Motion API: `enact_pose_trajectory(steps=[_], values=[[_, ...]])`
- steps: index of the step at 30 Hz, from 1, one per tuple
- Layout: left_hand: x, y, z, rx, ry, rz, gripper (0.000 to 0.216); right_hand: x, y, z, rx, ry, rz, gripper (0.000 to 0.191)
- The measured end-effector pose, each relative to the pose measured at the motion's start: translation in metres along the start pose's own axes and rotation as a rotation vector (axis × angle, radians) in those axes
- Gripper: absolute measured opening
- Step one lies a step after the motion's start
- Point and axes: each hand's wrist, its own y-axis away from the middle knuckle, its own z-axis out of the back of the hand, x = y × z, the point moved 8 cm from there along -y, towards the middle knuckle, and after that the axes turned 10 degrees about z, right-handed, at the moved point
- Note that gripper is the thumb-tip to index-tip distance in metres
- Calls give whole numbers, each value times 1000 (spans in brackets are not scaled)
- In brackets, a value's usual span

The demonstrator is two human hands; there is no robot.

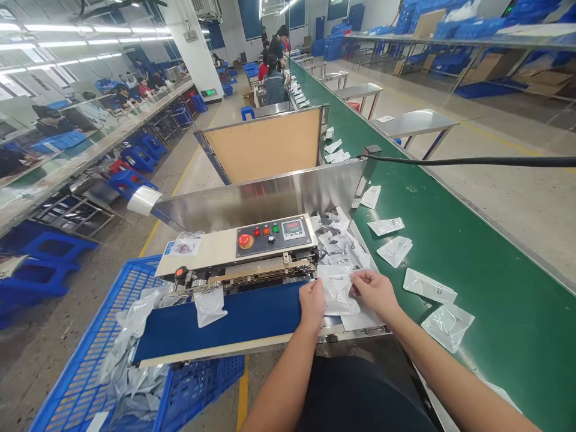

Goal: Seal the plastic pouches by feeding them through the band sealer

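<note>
Between my hands a white plastic pouch lies at the right end of the blue belt of a band sealer. My left hand is closed on the pouch's left edge. With thumb and fingers pinched, my right hand grips its upper right edge. Behind the pouch is a heap of similar pouches in a metal tray. Another pouch hangs from the sealer's band at the left, over the blue belt.
A green conveyor with scattered pouches runs along the right. At lower left, a blue basket holds many pouches. A metal panel stands behind the sealer, and a black cable crosses the conveyor. People work farther back.
</note>
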Motion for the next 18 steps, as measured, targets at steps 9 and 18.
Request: enact_pose_trajectory(steps=[9,18], values=[[1,-21,32,-55,63,26,47,11,-34,-59,151,-136,-96,16],[-30,-18,122,-175,82,-100,50,0,43,-51,136,-238,-82,43]])
